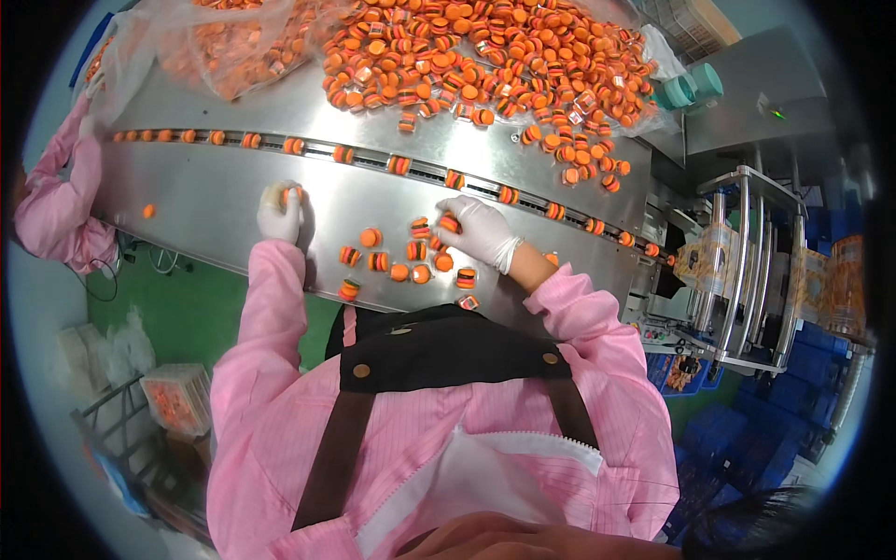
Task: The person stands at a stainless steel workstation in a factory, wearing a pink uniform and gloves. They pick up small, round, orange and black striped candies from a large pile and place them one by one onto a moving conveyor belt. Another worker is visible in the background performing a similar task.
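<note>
My left hand (279, 217), white-gloved, is closed with an orange burger-shaped candy (291, 193) at its fingertips, just in front of the conveyor channel (369, 165). In its slot sit burger candies in a spaced row, running from far left to the machine at right. My right hand (483, 231), gloved too, is closed around a burger candy (450, 223) with orange top and bottom and dark layers between. Next to it several loose burger candies (416, 250) lie on the steel table (215, 196), some on their sides. One candy (349, 289) rests at the near edge.
A large heap of burger candies (485, 56) covers the table's far side, with a clear plastic bag (224, 47) at its left. At right stands a wrapping machine (742, 261) with rollers and film. A co-worker's pink sleeve (75, 177) reaches in from the left. Blue crates (784, 401) stack at lower right.
</note>
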A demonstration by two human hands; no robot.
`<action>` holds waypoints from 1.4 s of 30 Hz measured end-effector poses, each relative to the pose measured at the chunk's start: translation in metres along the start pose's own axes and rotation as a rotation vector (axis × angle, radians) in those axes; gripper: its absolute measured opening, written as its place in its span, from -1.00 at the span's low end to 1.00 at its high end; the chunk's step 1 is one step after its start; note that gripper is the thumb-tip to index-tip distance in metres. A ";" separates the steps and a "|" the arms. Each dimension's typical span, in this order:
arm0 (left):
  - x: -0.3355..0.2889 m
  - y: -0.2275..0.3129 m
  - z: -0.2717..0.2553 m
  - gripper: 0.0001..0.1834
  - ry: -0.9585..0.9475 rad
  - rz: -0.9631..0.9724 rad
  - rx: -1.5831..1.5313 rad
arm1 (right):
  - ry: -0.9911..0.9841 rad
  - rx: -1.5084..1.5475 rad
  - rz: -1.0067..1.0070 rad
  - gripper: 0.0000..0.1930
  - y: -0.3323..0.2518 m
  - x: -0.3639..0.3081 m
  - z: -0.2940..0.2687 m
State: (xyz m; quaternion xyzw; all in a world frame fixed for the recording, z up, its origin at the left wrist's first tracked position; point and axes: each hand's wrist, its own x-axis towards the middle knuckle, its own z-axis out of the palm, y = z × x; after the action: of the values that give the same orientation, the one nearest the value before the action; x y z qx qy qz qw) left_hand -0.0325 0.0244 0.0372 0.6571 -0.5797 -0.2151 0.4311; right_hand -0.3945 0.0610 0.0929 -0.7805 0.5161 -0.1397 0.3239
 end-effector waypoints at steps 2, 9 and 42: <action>-0.001 -0.006 0.001 -0.85 0.012 0.005 -0.033 | 0.080 -0.130 -0.108 -0.57 -0.002 -0.002 -0.006; 0.000 -0.004 0.002 -0.84 0.019 0.017 0.026 | 0.532 -0.279 -0.007 -0.66 0.031 0.055 -0.066; 0.001 -0.012 0.002 -0.82 -0.002 0.074 0.140 | -0.352 0.211 0.021 -0.77 0.028 0.003 -0.039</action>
State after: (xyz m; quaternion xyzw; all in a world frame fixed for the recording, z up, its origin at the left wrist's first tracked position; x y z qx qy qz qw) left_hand -0.0268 0.0221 0.0262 0.6636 -0.6176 -0.1590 0.3911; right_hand -0.4348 0.0365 0.1032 -0.7493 0.4422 -0.0509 0.4904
